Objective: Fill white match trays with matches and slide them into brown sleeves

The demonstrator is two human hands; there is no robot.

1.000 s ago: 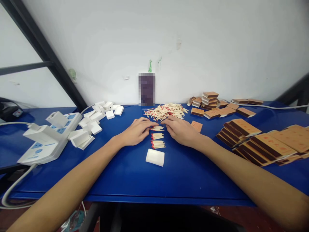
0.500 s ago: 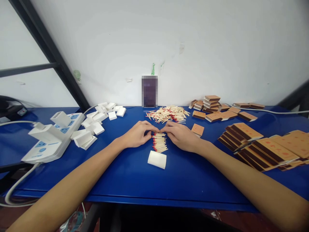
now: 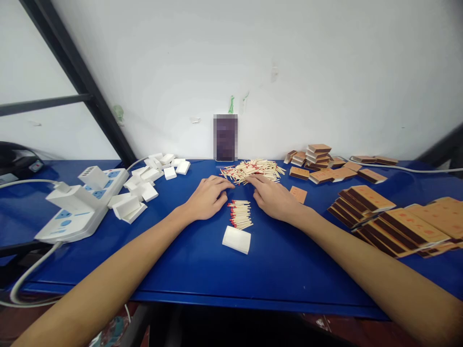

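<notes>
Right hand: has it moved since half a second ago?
Yes. The right hand has gone away from the aligned match bundle, toward the wall, and its fingertips now reach the loose match pile.

1. This looks like a small hand-packing workshop: one blue counter [image 3: 275,260] carries a few kinds of parts in bulk.
2. Loose matches [image 3: 253,169] lie in a heap at the back, and a short sorted row [image 3: 241,214] lies nearer.
3. White trays [image 3: 144,185] are piled on the left, and brown sleeves [image 3: 379,212] are stacked in many piles on the right.
4. A power strip [image 3: 75,207] with plugs in it lies at the left end.
5. The wall [image 3: 325,72] is plain, scuffed white, and a black steel frame [image 3: 72,72] slants across it.
</notes>
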